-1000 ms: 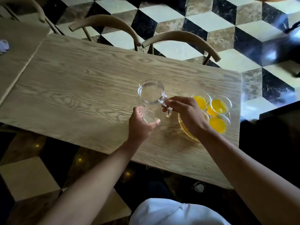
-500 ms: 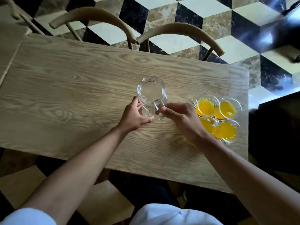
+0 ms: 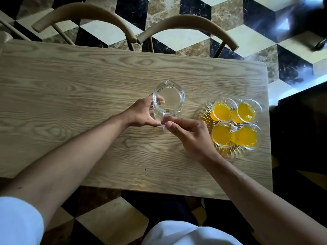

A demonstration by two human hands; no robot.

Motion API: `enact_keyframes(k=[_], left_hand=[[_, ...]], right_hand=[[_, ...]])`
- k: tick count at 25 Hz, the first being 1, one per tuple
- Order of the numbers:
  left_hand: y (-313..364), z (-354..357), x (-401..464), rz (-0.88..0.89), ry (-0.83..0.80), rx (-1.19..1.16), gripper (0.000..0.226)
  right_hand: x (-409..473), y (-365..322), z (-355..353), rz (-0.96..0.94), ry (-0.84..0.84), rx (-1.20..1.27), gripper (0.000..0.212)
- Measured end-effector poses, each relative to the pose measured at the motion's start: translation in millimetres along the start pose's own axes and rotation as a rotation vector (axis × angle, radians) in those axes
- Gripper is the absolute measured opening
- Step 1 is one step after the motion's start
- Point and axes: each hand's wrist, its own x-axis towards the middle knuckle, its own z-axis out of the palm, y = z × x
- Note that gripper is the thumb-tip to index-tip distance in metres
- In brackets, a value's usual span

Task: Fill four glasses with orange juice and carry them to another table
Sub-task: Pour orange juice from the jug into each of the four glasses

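An empty clear glass pitcher (image 3: 169, 98) stands upright on the wooden table (image 3: 70, 89). My left hand (image 3: 141, 113) cups its left side, fingers against the glass. My right hand (image 3: 189, 133) pinches the pitcher's handle at the near side. To the right, several glasses of orange juice (image 3: 222, 109) stand close together on a cut-glass tray (image 3: 230, 152) near the table's right end.
Two curved-back wooden chairs (image 3: 187, 27) stand at the table's far side. The floor has a black, cream and brown cube-pattern tile (image 3: 265, 41). A dark piece of furniture (image 3: 300, 121) sits just right of the table's end.
The pitcher has been moved left, away from the tray, and now stands on the table. Both hands have stayed on it. The camera view has shifted left and nearer.
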Motion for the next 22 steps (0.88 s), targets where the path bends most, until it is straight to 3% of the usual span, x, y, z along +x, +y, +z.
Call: enact_keyframes(k=[11,16,22], left_hand=[[-4,-3,1,-0.038,-0.040,-0.040,0.087],[-3,6,-10,-0.103,0.015,-0.090,0.101],[1,26,-41,-0.204,0.148,-0.213,0.104]], right_hand=[[-1,3,7,-0.002,0.030,0.020,0.016],[-6,3,7,0.020,0.034,0.063,0.024],[-13,3,-17,0.010,0.055,-0.112,0.030]])
